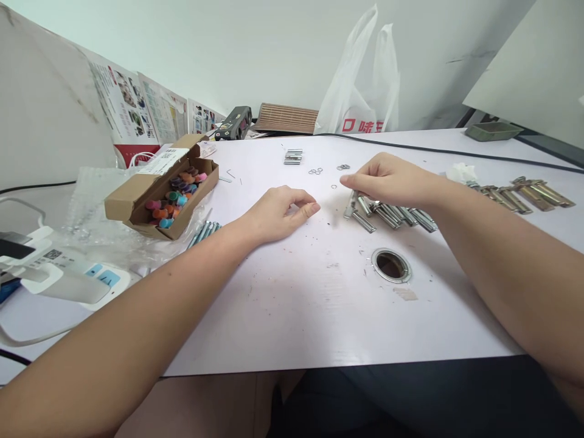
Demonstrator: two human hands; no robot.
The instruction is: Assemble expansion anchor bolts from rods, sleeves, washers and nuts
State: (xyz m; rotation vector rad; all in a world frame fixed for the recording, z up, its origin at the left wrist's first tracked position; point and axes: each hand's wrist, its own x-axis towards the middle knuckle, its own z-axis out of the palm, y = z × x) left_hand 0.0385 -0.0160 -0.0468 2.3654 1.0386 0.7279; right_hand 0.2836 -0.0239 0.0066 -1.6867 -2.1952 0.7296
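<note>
My left hand [285,213] rests on the white table with its fingers loosely curled. A small gap shows between thumb and forefinger, and nothing is in it. Over a pile of silver anchor bolts [395,214], my right hand [387,179] has its fingers pinched together. A silver anchor bolt [349,205] points down from those fingertips, its upper end hidden by the hand. Just left of them lies a single small metal ring [333,187]. Farther back are several loose rings [315,171], a small cluster of rings [343,167] and a short row of silver metal sleeves [293,157].
An open cardboard box [132,198] of colourful capped items stands at left, near bluish bolts [204,233] and a white power strip [109,280]. Yellowish bolts [524,194] lie at right. A round cable hole [391,266] opens in the tabletop. A plastic bag [358,91] stands behind.
</note>
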